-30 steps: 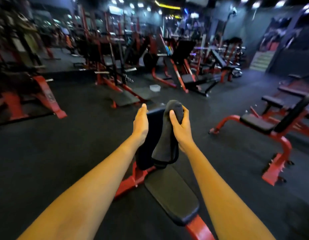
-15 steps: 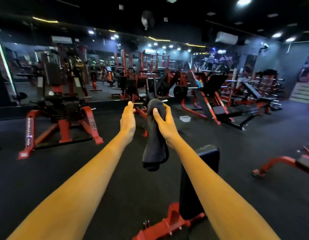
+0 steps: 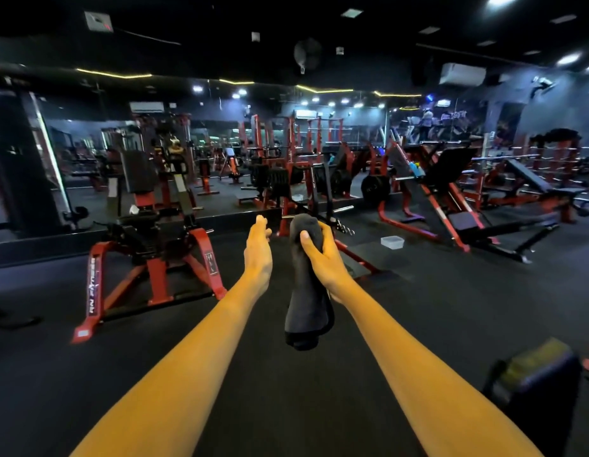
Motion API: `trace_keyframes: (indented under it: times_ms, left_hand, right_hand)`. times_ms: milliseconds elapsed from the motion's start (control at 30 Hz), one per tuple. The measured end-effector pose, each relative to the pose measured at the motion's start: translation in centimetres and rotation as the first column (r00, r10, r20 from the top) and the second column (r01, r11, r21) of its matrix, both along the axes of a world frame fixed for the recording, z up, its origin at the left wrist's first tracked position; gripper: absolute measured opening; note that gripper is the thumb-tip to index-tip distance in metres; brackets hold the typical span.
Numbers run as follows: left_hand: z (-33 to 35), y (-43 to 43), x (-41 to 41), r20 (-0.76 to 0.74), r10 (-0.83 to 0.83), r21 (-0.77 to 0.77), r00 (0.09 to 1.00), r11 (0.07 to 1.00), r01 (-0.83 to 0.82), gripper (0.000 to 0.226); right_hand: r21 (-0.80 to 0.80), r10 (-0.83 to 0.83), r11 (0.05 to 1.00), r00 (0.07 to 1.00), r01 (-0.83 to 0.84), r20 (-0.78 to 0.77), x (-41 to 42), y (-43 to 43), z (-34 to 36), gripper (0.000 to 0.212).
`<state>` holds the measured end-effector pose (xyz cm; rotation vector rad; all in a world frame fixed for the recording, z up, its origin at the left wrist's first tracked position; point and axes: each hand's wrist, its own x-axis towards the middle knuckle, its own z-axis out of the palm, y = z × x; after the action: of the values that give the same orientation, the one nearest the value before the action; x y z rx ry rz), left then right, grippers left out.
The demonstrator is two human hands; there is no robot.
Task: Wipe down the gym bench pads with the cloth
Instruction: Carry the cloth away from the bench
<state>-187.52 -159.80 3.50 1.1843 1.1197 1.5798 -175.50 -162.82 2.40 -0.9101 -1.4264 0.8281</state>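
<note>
While right hand (image 3: pixel 323 258) fingers clutch cloth (image 3: pixel 306 291), left hand (image 3: pixel 258 252) fingers loose (tub (image 3: pixel 392 242) contents unclear).

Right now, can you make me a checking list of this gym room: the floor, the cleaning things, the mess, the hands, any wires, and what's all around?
Surface: dark rubber floor, no spills visible.
Job's things: dark cloth hanging folded from the right hand; black bench pad at lower right, not being wiped.
Clutter: clear plastic tub on the floor; dark strap-like thing at far left, too blurred to name.
Hands: right hand closed on the cloth; left hand open, empty, beside the cloth, not touching it.
Cables: nothing seen.
Surroundings: red machine at left, incline bench at right, mirrored wall behind.
</note>
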Motion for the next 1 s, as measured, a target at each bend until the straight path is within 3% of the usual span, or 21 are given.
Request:
trace_keyframes:
  times_ms: [267,600,767,1000]
  left_hand:
    - [-1.3,17.9,-1.2,0.052,-0.053,-0.026,0.997,0.998,0.054,0.05]
    - [-0.5,41.9,3.2,0.055,-0.173,-0.041,0.983,0.984,0.176,0.043]
    - [-1.8,53.7,7.2,0.066,-0.222,-0.062,0.973,0.972,0.226,0.05]
    - [-2.8,71.9,16.0,0.058,-0.387,-0.065,0.92,0.918,0.39,0.051]
  right_hand:
    - [-0.002,-0.015,1.0,1.0,0.015,0.013,-1.0,18.5,-1.9,0.028]
    - [-0.034,-0.178,0.983,0.984,0.178,0.01,3.7,42.4,-1.0,0.045]
    - [-0.044,-0.23,0.971,0.972,0.233,0.055,7.4,53.1,-2.4,0.043]
    - [-0.074,-0.396,0.916,0.918,0.395,0.003,15.7,68.9,-2.7,0.041]
